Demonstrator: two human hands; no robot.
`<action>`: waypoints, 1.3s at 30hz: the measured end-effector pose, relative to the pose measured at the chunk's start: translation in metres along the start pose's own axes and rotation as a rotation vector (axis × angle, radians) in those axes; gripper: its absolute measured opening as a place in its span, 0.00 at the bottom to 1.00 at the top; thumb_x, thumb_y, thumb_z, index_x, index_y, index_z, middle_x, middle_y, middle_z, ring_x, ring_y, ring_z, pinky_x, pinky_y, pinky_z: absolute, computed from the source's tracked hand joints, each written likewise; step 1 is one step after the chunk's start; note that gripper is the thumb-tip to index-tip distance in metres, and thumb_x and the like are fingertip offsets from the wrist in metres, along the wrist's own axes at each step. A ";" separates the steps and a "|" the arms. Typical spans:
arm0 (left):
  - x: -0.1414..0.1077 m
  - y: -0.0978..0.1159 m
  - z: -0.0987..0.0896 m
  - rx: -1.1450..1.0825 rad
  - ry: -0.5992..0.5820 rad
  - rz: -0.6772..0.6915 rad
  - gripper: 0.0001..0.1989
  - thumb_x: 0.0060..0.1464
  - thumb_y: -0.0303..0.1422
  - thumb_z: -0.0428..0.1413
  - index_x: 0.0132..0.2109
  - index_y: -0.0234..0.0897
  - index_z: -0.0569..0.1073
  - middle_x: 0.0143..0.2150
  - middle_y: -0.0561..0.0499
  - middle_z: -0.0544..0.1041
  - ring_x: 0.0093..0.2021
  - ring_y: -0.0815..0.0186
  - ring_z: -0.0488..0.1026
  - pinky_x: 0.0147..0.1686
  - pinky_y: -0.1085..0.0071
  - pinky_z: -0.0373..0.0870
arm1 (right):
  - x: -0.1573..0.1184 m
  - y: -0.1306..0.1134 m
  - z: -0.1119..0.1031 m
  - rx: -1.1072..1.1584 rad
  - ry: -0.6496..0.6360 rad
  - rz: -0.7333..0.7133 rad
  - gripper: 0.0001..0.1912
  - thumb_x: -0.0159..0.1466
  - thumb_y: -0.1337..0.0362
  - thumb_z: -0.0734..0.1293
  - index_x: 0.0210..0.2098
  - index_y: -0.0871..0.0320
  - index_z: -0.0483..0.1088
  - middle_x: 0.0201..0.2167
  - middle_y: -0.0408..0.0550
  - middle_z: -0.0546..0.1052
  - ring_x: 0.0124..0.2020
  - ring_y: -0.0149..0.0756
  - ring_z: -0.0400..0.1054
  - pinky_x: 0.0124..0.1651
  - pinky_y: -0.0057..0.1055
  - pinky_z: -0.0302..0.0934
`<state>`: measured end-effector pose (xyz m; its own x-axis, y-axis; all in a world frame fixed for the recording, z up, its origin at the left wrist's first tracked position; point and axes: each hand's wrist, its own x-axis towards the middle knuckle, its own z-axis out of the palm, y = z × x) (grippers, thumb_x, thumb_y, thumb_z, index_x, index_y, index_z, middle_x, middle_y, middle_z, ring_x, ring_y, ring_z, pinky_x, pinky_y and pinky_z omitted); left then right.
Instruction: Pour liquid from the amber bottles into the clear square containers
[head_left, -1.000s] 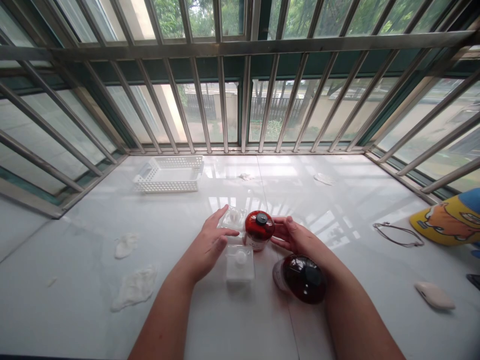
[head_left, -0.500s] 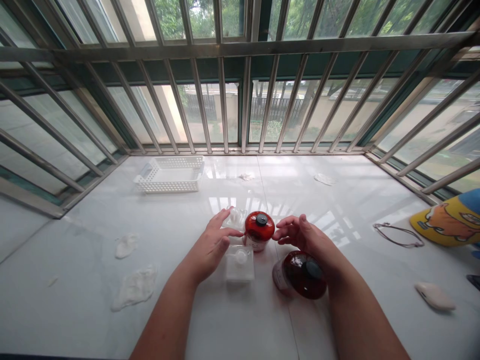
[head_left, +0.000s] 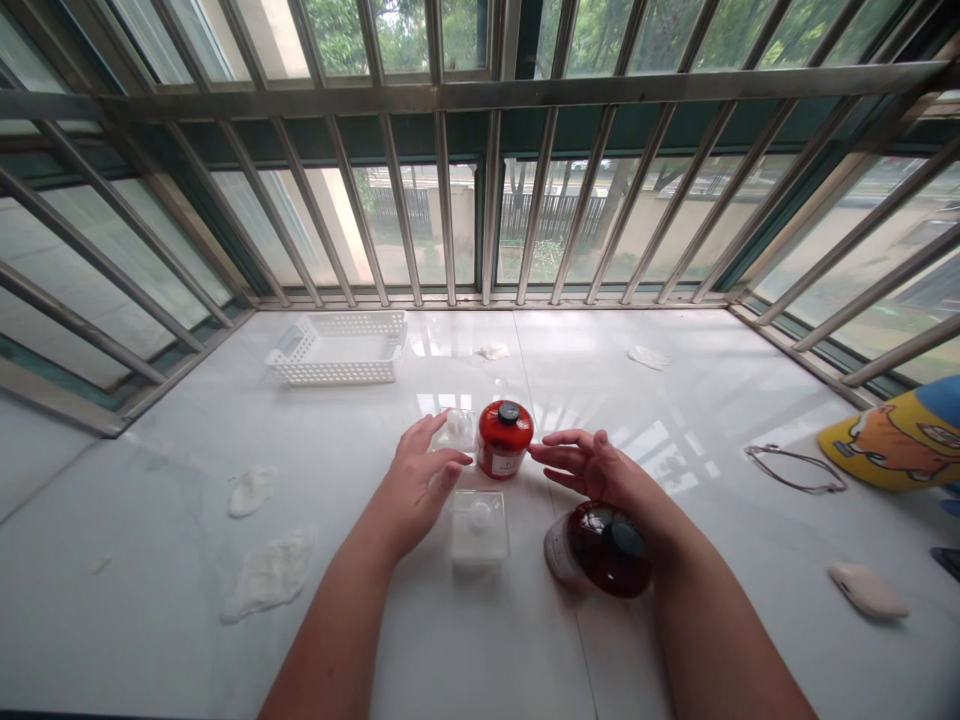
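Note:
In the head view a small red bottle (head_left: pixel 505 440) with a black cap and a pale label stands upright on the white tiled surface. My right hand (head_left: pixel 589 464) is at its right side, fingers apart, the fingertips touching or almost touching it. To its left my left hand (head_left: pixel 421 482) is held open and holds nothing. A clear lidded box (head_left: pixel 479 528) with a round knob lies in front of the bottle. Another clear box (head_left: pixel 456 430), partly behind my left fingers, sits beside the bottle. Below my right hand stands a larger dark red bottle (head_left: pixel 606 550) with a black cap.
A white perforated basket (head_left: pixel 337 372) is at the back left. Crumpled white wipes (head_left: pixel 270 577) lie at the left, with smaller pieces farther back. At the right are a cord loop (head_left: pixel 796 470), a yellow cartoon-printed object (head_left: pixel 892 440) and a beige rounded object (head_left: pixel 868 591). Metal bars (head_left: pixel 487 96) enclose the surface.
The small red bottle has shifted left and slightly back, and now stands apart from the left fingers. My right fingers have moved left with it. The larger bottle and the front box have stayed put.

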<state>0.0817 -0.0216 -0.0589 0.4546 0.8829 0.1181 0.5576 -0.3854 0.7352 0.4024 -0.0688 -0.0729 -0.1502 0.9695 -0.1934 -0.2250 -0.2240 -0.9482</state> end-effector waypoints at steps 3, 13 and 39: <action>0.000 0.001 -0.003 0.051 0.068 0.013 0.34 0.75 0.61 0.42 0.57 0.48 0.86 0.82 0.46 0.60 0.83 0.39 0.47 0.80 0.35 0.49 | 0.003 0.001 0.003 -0.021 0.003 -0.023 0.42 0.68 0.22 0.61 0.59 0.47 0.77 0.71 0.57 0.77 0.76 0.54 0.66 0.79 0.58 0.56; -0.014 0.015 -0.040 -0.346 -0.417 -0.283 0.43 0.42 0.53 0.79 0.61 0.45 0.75 0.27 0.63 0.65 0.28 0.66 0.62 0.30 0.71 0.56 | -0.048 -0.043 -0.022 -0.331 -0.274 -0.158 0.52 0.53 0.28 0.80 0.70 0.43 0.71 0.76 0.54 0.68 0.79 0.62 0.59 0.78 0.54 0.57; 0.077 0.119 0.124 0.170 -0.159 -0.064 0.35 0.76 0.34 0.50 0.83 0.31 0.52 0.61 0.34 0.81 0.55 0.48 0.81 0.46 0.61 0.76 | -0.032 -0.033 -0.062 -0.882 0.986 -0.315 0.47 0.70 0.32 0.62 0.75 0.59 0.64 0.75 0.66 0.68 0.75 0.64 0.63 0.76 0.59 0.57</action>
<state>0.2694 -0.0325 -0.0456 0.5105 0.8589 -0.0417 0.6914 -0.3812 0.6137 0.4740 -0.0859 -0.0511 0.6215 0.7178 0.3137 0.6198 -0.2056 -0.7574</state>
